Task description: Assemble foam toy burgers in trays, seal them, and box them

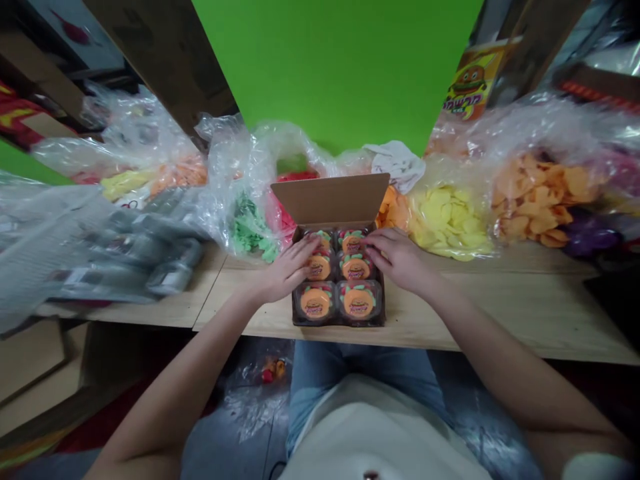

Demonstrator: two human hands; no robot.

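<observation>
In front of me an open cardboard box stands on the table, its brown lid raised at the back. Two columns of clear plastic packs fill it, each with an orange round label showing a burger and red and green pieces beneath. My left hand reaches over the box's left side, fingers stretched flat on the back left packs. On the opposite side, my right hand rests at the box's right edge, fingertips touching the back right packs. Neither hand has anything lifted.
Clear bags of green pieces, yellow pieces and orange pieces lie behind the box. Wrapped clear containers cover the left side. A green panel rises behind. The wooden table's front edge is near my lap.
</observation>
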